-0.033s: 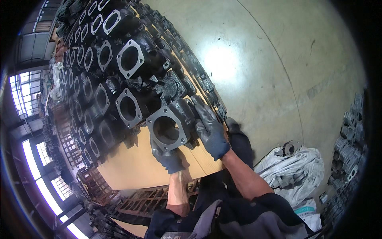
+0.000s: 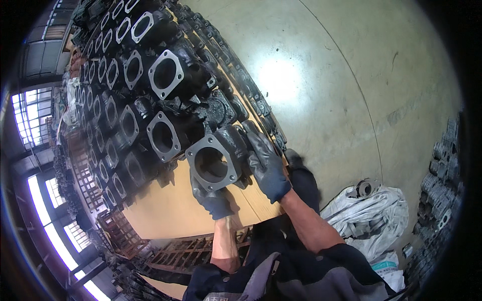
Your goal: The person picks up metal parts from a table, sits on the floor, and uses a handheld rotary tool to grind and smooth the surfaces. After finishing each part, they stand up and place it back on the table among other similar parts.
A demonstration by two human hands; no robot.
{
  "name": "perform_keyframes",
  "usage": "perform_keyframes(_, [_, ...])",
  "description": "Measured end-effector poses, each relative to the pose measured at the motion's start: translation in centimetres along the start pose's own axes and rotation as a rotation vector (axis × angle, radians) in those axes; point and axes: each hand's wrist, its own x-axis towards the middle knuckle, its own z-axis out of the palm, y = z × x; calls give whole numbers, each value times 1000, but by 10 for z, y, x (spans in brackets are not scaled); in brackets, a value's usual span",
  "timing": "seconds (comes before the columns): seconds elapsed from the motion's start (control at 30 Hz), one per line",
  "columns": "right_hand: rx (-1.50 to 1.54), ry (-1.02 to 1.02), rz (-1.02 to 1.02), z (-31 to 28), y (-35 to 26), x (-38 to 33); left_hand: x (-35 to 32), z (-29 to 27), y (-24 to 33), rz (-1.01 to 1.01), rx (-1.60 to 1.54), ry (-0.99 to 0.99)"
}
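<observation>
A black metal casting point(image 2: 232, 144), with a square grey flange and a wide round bore, sits at the near end of the rows, over brown cardboard. My left hand point(image 2: 208, 199), in a dark coated glove, grips it from below and behind the flange's lower left; its fingers are mostly hidden. Against the casting's right side lies my gloved right hand point(image 2: 266, 165), with its fingers stretched along the body. The casting is held between both hands. Just beyond it stands a similar flanged casting point(image 2: 175, 145).
Rows of like castings point(image 2: 167, 94) fill the left and far side on layered cardboard point(image 2: 165, 210). A white sack point(image 2: 391, 200) with a round metal part on it lies on the floor point(image 2: 341, 125) to the right. More metal parts point(image 2: 437, 200) are stacked at the far right.
</observation>
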Motion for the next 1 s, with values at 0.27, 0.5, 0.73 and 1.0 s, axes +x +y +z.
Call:
perform_keyframes(0.27, [126,14,108,10,1,-3,1,-2,-6,-117,-160,38])
perform_keyframes(0.5, [54,58,62,9,3,-4,-2,-4,-4,-41,11,9])
perform_keyframes(0.73, [-10,41,73,1,9,-2,-5,-1,-4,9,104,-46])
perform_keyframes(1.0, [-12,-25,95,7,36,-9,10,2,29,8,68,-179])
